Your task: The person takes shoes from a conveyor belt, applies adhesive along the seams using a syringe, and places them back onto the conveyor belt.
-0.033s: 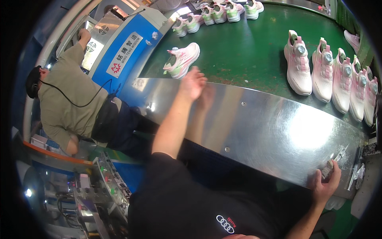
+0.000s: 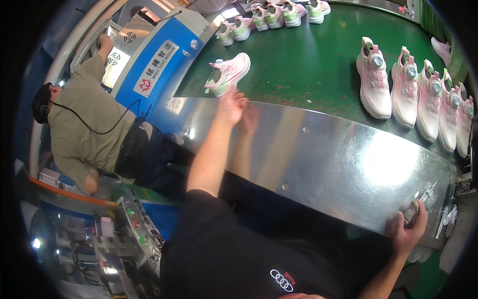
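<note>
Above the far edge of the shiny metal ledge (image 2: 328,149), my left hand (image 2: 232,107) is loosely closed with curled fingers, and nothing shows in it. Just beyond it a pink and white sneaker (image 2: 231,74) with light green parts lies on the green surface; whether hand and shoe touch is unclear. My right hand (image 2: 412,231) rests at the ledge's right end, its thumb and fingers around a small rough grey-brown block (image 2: 411,213). A thin pen-like stick (image 2: 428,191) lies beside that hand.
Several pink-white sneakers with dial closures (image 2: 374,82) stand in a row at right on the green belt (image 2: 298,74). More sneakers (image 2: 293,14) line the far side. At left a co-worker (image 2: 94,119) stands by a blue machine (image 2: 164,55). Crumpled white scraps (image 2: 450,217) lie far right.
My left hand has shifted slightly left and nearer, and its fingers have curled in more. My right hand stays in place with the block.
</note>
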`<state>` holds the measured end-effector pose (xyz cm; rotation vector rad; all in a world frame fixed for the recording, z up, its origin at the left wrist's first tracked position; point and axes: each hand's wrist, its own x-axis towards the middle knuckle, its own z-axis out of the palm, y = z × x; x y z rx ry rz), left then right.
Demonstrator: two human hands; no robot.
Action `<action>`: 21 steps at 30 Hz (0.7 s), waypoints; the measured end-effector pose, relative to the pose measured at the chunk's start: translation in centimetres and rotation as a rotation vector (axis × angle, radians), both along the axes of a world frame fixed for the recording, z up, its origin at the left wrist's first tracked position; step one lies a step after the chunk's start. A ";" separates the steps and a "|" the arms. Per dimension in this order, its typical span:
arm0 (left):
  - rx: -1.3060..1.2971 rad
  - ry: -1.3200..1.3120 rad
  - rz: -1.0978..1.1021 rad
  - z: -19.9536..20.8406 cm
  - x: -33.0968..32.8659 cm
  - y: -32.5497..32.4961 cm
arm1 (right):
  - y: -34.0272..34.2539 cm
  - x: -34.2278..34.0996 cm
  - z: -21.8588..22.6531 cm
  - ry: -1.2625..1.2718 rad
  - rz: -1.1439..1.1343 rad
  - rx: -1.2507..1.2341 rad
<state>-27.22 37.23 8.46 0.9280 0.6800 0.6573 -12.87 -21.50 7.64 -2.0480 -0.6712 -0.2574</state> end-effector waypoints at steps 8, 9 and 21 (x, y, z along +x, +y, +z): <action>-0.005 0.213 0.488 0.1 -6.0 9.5 | 0.3 0.1 0.5 0.026 -0.041 -0.071; -0.003 0.197 0.463 0.2 -5.9 10.0 | 0.4 0.1 0.6 0.025 -0.038 -0.065; -0.001 0.133 0.350 1.8 -3.4 9.8 | 0.8 0.0 1.7 -0.045 -0.058 -0.076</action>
